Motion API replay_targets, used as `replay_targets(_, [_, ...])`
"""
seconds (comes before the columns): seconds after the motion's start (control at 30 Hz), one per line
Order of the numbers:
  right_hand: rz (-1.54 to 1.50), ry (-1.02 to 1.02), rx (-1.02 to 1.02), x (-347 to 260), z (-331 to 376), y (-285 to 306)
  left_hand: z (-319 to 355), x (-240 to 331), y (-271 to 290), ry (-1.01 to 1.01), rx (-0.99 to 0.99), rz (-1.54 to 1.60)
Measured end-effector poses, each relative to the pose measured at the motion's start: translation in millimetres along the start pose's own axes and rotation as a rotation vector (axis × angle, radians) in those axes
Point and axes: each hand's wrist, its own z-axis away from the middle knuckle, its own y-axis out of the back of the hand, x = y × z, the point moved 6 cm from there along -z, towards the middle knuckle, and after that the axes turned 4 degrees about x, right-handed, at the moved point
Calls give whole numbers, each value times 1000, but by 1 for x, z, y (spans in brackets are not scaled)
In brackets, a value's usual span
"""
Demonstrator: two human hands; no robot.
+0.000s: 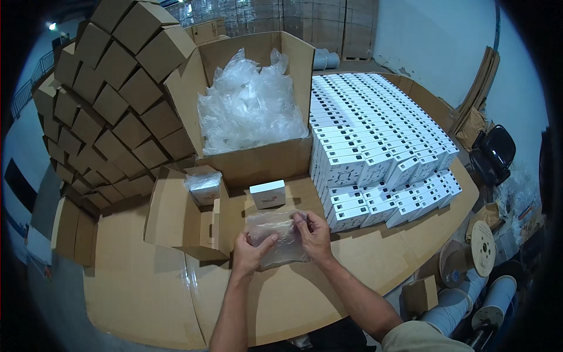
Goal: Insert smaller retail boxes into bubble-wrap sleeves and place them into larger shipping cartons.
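Note:
A clear plastic bag (281,239) is stretched flat between my two hands, above the cardboard-covered table. My left hand (252,253) pinches its left side, thumb on top. My right hand (315,234) grips its upper right edge between thumb and fingers. Just beyond the bag, a small white box (268,195) rests on the table, unwrapped. To the left, an open brown carton (193,233) holds a white box in clear plastic (205,186) at its far end. Behind them a large open carton (252,161) is heaped with loose clear plastic bags (249,105).
Stacked white boxes (375,146) cover the table's right side in long rows. Brown cartons (111,111) are piled high at the left, with an open carton (75,232) below them. Cable spools (482,249), a small carton (420,296) and a black chair (494,154) stand off the right edge.

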Motion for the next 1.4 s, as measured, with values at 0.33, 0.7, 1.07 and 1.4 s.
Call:
replay_targets(0.33, [803, 847, 37, -88, 23, -28, -1, -8, -5, 117, -85, 93])
replay_targets(0.7, [1048, 1063, -98, -89, 12, -44, -5, -13, -2, 3, 7, -3])
replay_targets(1.07, [1195, 854, -603, -74, -1, -51, -6, -11, 3, -98, 119, -322])
replay_targets(1.4, [992, 502, -680, -81, -30, -63, -1, -4, 1, -102, 62, -484])
